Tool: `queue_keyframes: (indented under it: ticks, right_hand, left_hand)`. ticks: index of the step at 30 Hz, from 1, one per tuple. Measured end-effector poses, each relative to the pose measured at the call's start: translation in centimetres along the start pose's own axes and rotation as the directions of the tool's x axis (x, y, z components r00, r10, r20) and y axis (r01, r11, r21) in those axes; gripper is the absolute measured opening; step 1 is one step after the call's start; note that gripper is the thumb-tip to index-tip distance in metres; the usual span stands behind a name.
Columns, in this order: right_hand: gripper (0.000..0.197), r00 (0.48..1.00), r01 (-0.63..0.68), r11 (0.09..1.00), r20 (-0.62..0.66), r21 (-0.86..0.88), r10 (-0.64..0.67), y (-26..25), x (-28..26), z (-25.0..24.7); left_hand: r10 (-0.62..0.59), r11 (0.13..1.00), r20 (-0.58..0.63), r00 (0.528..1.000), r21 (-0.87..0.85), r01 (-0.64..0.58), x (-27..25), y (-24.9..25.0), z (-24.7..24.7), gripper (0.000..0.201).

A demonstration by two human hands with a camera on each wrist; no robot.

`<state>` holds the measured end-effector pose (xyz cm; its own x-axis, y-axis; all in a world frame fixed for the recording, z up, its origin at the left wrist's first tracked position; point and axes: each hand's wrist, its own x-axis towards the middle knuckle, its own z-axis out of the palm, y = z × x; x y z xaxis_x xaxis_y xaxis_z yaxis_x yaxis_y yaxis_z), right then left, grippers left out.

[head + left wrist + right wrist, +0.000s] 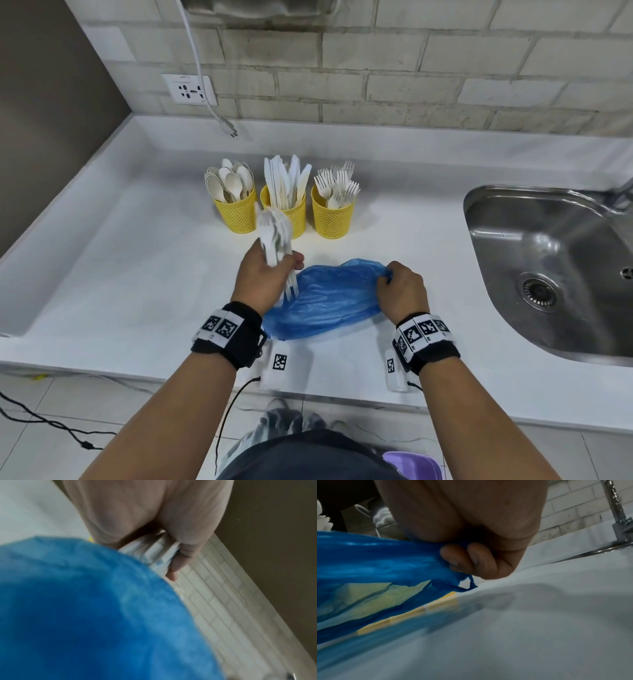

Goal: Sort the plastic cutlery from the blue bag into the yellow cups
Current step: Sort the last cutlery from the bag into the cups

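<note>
The blue plastic bag lies flattened on the white counter between my hands. My left hand grips a bunch of white plastic forks just above the bag's left end, heads blurred and pointing up. In the left wrist view the fork handles sit inside my curled fingers above the bag. My right hand pinches the bag's right edge. Behind stand three yellow cups: spoons, knives, forks.
A steel sink lies to the right, with its tap behind. A wall socket and a hanging white cable are at the back left. Bare counter stretches to the left of the cups.
</note>
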<state>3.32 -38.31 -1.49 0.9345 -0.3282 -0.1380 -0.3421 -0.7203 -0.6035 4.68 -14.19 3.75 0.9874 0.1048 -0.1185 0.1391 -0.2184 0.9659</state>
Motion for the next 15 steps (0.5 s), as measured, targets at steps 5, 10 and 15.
queue_keyframes:
  ticks: [5, 10, 15]
  right_hand:
    - [0.008, 0.991, -0.072, 0.989, 0.106, -0.130, 0.086, 0.2, 0.1, -0.7]
    - [0.018, 0.963, -0.154, 0.984, 0.207, -0.090, 0.169, 0.4, 0.4, -1.5]
    - [0.045, 0.998, -0.015, 0.999, -0.065, 0.039, 0.017, -1.9, -0.8, -3.4]
  left_hand:
    - [-0.194, 0.823, -0.065, 0.979, -0.554, 0.127, 1.3, 2.2, -1.1, 0.005]
    - [-0.144, 0.688, -0.018, 0.989, -0.721, 0.087, 2.3, 3.7, -2.5, 0.007]
    - [-0.053, 0.729, -0.009, 0.999, -0.684, 0.032, 2.1, 5.1, -2.5, 0.004]
